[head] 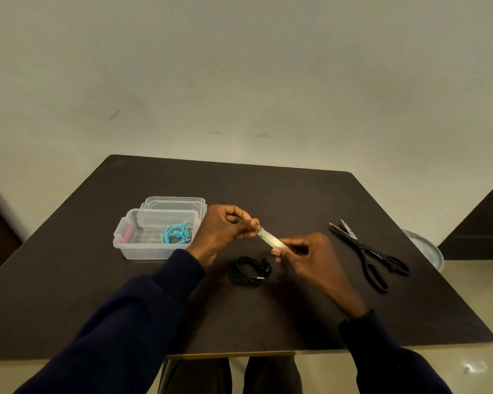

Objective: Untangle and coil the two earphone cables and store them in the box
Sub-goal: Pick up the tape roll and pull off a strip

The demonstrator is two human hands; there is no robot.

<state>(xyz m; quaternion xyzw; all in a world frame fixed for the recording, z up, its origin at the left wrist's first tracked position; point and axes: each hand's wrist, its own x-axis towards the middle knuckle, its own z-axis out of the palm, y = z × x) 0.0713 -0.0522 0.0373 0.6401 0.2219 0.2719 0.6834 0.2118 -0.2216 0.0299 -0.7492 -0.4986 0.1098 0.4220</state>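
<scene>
Two dark sleeves (pixel 143 308) are seen over the near edge of the table (pixel 296 194). One pale strip (pixel 272 239), seemingly tape, is pinched at its ends by the left hand (pixel 225 228) and the right hand (pixel 308 257). It is best kept taut and wound snugly round the black cable (pixel 249 271), coiled near the table's middle. Two cables are counted: the blue cable (pixel 177 234) lies in the one box (pixel 125 243) toward the left edge. One lid (pixel 174 201) and one pair of scissors (pixel 367 251) are seen.

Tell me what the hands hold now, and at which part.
Both hands hold one pale strip, perhaps tape: the left hand pinches one end, the right hand the other.
</scene>
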